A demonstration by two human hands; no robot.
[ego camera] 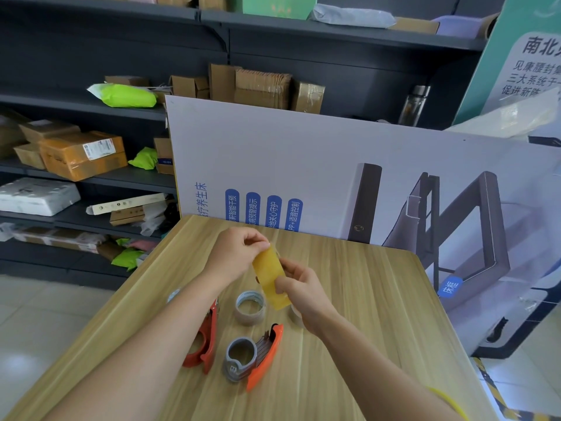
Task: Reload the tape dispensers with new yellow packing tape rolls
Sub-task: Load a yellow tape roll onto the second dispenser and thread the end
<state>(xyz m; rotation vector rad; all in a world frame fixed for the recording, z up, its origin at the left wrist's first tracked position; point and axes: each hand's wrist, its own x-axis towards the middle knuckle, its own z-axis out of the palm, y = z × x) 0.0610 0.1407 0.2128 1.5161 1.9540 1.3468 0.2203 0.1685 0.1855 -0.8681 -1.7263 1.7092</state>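
Both hands hold a yellow tape roll (pixel 269 276) edge-on above the wooden table (pixel 364 299). My left hand (pixel 235 253) pinches its top edge, and my right hand (pixel 299 294) grips its lower right side. Below them an empty-looking brown cardboard core (pixel 250 307) stands on the table. An orange dispenser with a grey hub (pixel 253 357) lies in front of it. A second orange dispenser (pixel 206 338) lies partly under my left forearm. Something pale (pixel 295 316) sits half hidden under my right hand.
A large printed board (pixel 334 165) leans upright against the table's far edge. Dark shelves (pixel 91 101) with cardboard parcels and green bags fill the left and back. A tiled floor (pixel 36 314) lies to the left.
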